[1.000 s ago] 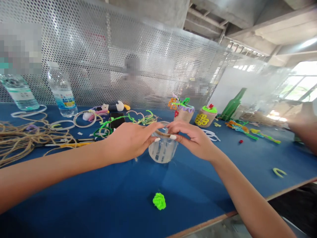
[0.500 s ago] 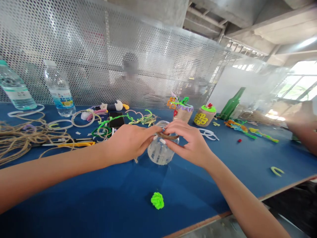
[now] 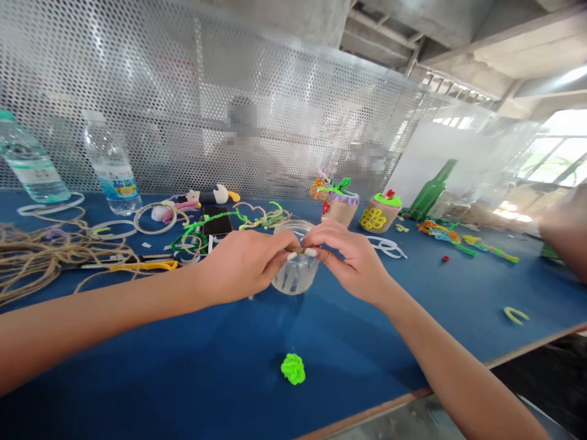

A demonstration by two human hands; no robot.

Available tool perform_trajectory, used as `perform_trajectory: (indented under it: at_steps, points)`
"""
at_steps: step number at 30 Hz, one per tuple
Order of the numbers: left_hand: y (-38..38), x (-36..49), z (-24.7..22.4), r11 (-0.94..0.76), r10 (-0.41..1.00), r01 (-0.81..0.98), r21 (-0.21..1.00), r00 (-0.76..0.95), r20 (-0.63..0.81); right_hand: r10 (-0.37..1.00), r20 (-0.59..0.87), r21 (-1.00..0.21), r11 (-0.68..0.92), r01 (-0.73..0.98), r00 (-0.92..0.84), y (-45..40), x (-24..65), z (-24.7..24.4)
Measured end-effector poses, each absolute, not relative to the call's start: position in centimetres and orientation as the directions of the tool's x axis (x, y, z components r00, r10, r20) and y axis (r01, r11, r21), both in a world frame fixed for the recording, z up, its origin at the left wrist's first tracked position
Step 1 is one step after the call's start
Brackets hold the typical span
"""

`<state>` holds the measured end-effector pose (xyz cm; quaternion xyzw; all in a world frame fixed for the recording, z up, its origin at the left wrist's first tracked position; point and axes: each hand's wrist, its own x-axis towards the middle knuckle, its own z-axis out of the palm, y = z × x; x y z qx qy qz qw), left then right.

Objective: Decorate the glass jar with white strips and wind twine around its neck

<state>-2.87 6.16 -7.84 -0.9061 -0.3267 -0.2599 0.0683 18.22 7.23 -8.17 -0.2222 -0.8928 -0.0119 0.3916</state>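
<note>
Both hands meet over a clear plastic jar [image 3: 293, 278] that stands upright on the blue table. My left hand [image 3: 250, 260] pinches one side of a short piece of brown twine [image 3: 299, 250] between thumb and fingers. On its other side my right hand [image 3: 343, 256] is closed in a pinch too, fingertips almost touching those of the left. Most of the twine is hidden by the fingers, which also cover part of the jar's front. Nearer to me on the table lies a bright green fuzzy ball [image 3: 293, 368].
Loose jute twine [image 3: 32, 256] and orange-handled scissors [image 3: 147, 265] lie at left, below two water bottles [image 3: 112, 165]. Two decorated pots [image 3: 380, 214], a green glass bottle [image 3: 431, 192] and pipe cleaners stand or lie behind. Another person's blurred hand [image 3: 566, 232] is at far right.
My hands have drawn closer together and straightened the brown twine, which was curved before. The jar sits slightly further back and left, its rim now more visible.
</note>
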Motion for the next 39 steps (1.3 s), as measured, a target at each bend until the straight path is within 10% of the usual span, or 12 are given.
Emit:
perform_trajectory:
  at_steps: [8,18,31,35,39]
  points:
    - [4.2,-3.3,-6.7,-0.862,0.303,0.490,-0.130,0.704,0.643,0.379,0.733,-0.286,0.925,0.250,-0.565,5.7,19.0,-6.9]
    - [1.9,-5.1,-7.7,-0.813,0.578,0.401,0.422,0.637,0.510,0.416,0.606,-0.550,0.835,0.021,-0.677,5.0,18.1,-7.4]
    - [2.3,-9.1,-7.9,-0.718,0.693,0.561,0.413,0.515,0.504,0.580,0.748,-0.324,0.743,0.585,-0.323,0.2,16.8,-10.1]
    - [1.6,-11.1,-7.3,-0.626,0.755,0.661,0.414,0.381,0.534,0.634,0.526,-0.219,0.746,0.629,-0.568,-2.6,14.0,-13.5]
    - [-0.2,-14.3,-8.0,-0.530,0.811,0.703,0.474,0.256,0.526,0.813,0.263,-0.391,0.581,0.713,-0.519,-1.6,11.1,-14.2]
